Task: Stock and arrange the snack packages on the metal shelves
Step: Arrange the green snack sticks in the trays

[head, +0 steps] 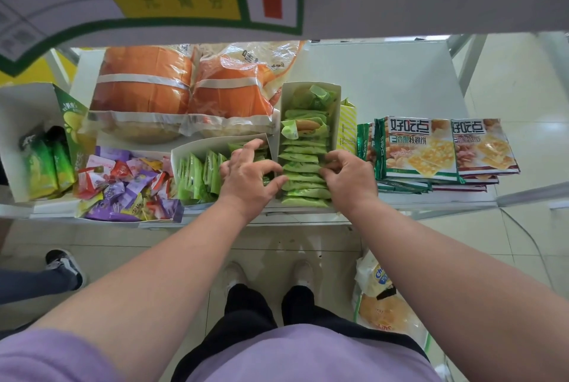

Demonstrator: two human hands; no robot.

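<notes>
A tall white carton [335, 95] on the metal shelf [385, 80] holds a row of small green snack packets [303, 147]. My left hand [249, 175] and my right hand [348, 175] pinch the packets near the carton's front end from either side. My left hand lies over a second white carton [191, 147] of upright green packets [197, 175]. At the far end of the tall carton several packets lie loose and tilted.
Two large orange bags [184, 89] lie at the back. A box of purple and red sweets [123, 184] and a box of green bags [46, 166] sit left. Stacked biscuit packs [431, 151] lie right. A bag [381, 304] is on the floor. Another person's shoe [63, 263] stands left.
</notes>
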